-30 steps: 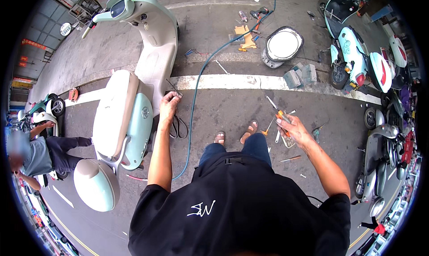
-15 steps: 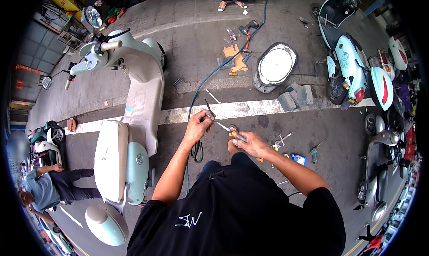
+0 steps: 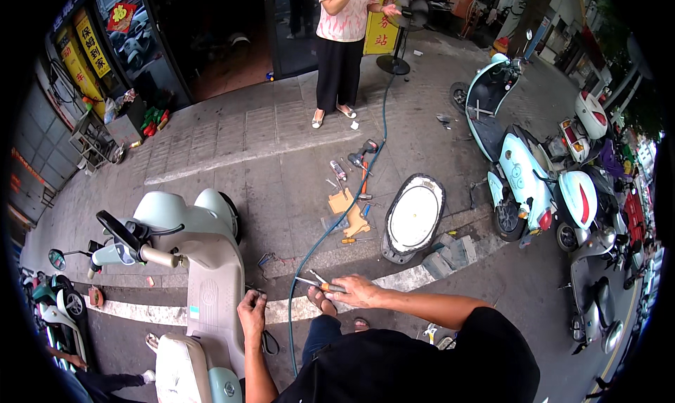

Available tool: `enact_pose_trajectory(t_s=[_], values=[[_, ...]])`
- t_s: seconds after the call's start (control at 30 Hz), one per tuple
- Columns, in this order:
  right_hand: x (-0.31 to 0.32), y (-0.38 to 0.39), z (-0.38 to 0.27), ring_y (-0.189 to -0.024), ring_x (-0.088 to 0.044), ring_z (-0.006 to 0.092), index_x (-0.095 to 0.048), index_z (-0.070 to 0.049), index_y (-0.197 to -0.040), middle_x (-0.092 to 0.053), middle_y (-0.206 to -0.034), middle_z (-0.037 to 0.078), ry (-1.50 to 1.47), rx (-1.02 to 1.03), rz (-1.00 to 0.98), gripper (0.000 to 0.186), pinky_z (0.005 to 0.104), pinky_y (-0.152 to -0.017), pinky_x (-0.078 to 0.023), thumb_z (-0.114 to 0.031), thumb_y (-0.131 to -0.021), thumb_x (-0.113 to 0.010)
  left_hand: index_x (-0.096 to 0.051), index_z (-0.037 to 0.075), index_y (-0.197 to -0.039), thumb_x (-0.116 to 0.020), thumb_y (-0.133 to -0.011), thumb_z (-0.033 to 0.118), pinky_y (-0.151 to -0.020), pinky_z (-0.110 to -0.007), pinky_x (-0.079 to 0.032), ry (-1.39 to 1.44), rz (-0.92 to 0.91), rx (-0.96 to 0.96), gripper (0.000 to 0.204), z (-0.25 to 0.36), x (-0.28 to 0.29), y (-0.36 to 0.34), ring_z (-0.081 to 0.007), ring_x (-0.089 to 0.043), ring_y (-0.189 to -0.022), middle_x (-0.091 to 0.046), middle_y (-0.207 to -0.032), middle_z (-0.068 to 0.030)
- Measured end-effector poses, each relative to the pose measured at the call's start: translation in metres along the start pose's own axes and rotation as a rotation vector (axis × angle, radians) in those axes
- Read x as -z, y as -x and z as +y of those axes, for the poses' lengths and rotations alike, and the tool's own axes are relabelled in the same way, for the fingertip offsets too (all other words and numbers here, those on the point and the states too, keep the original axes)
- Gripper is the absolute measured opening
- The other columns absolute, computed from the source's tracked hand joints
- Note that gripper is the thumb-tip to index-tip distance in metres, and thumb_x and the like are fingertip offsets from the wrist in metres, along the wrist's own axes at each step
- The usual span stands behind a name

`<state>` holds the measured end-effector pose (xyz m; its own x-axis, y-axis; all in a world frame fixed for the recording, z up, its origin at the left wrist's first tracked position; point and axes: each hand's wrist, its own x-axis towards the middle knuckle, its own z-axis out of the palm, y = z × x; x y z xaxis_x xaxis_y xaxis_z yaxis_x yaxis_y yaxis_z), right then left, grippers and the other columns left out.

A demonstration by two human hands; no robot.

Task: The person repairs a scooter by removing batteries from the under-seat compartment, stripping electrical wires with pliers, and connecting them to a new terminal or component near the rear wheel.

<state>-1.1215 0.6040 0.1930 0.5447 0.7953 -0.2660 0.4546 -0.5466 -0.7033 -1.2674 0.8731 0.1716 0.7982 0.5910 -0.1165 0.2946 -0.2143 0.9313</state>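
Gripping a screwdriver, right hand curled, left hand pinching cable

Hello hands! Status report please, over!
Right hand: gripping screwdriver. Left hand: beside scooter, hold unclear. Blue-green hose runs between the hands. Over.

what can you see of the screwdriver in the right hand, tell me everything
The screwdriver has an orange and greyish handle, plastic by its look, and a thin, metallic-looking shaft. The person's right hand grips the handle, hiding part of it. It points to the picture's left, its end appearing near the blue-green hose. The tip's shape is too small to tell.
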Motion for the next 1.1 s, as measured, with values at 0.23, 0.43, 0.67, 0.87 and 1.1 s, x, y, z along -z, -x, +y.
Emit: enact_pose_trajectory(t_s=[0.23,0.43,0.67,0.87,1.1], values=[[0.074,-0.152,-0.091,-0.095,-0.059,0.0331,-0.050,0.000,-0.108,-0.058,-0.101,0.016,-0.489,0.304,0.281,0.041,0.0387,-0.083,-0.046,-0.030,-0.085,-0.064,-0.054,0.002,-0.074,-0.063,-0.081,0.008,-0.053,-0.024,-0.033,0.058,-0.089,-0.054,0.013,0.050,0.003,-0.117,-0.0071,-0.039,-0.059,-0.042,-0.060,0.0018],[0.119,-0.284,-0.120,-0.088,-0.055,0.0319,-0.050,0.001,-0.102,-0.052,-0.095,0.015,-0.298,0.524,0.156,0.033,0.0383,-0.078,-0.045,-0.026,-0.085,-0.061,-0.058,-0.003,-0.081,-0.061,-0.076,0.007,-0.057,-0.035,-0.043,-0.215,-0.039,-0.115,0.012,0.081,0.021,-0.213,-0.0224,-0.047,-0.053,-0.053,-0.060,-0.0143],[0.125,-0.462,-0.079,-0.074,-0.054,0.0299,-0.051,0.001,-0.092,-0.051,-0.086,0.014,-0.266,0.692,-0.022,0.031,0.0379,-0.068,-0.044,-0.027,-0.086,-0.063,-0.054,-0.004,-0.076,-0.061,-0.075,0.007,-0.054,-0.034,-0.040,-0.138,0.216,0.063,0.013,0.068,0.040,-0.333,-0.0191,-0.043,-0.051,-0.049,-0.056,-0.0116],[0.188,-0.632,-0.086,-0.082,-0.060,0.0296,-0.056,-0.002,-0.102,-0.058,-0.087,0.013,-0.264,0.659,-0.105,0.026,0.0378,-0.073,-0.048,-0.019,-0.083,-0.064,-0.059,0.000,-0.082,-0.062,-0.073,0.012,-0.057,-0.035,-0.044,-0.221,0.213,0.154,0.016,0.097,0.044,-0.505,-0.0220,-0.051,-0.051,-0.052,-0.057,-0.0130],[0.299,-0.792,-0.119,-0.085,-0.057,0.0295,-0.062,-0.008,-0.100,-0.055,-0.095,0.010,0.010,0.883,0.007,0.043,0.0380,-0.073,-0.049,0.000,-0.058,-0.070,-0.065,0.007,-0.104,-0.062,-0.073,0.017,-0.074,-0.044,-0.051,-0.423,-0.005,0.116,0.033,0.143,0.058,-0.702,-0.0385,-0.063,-0.081,-0.065,-0.085,-0.0209]])
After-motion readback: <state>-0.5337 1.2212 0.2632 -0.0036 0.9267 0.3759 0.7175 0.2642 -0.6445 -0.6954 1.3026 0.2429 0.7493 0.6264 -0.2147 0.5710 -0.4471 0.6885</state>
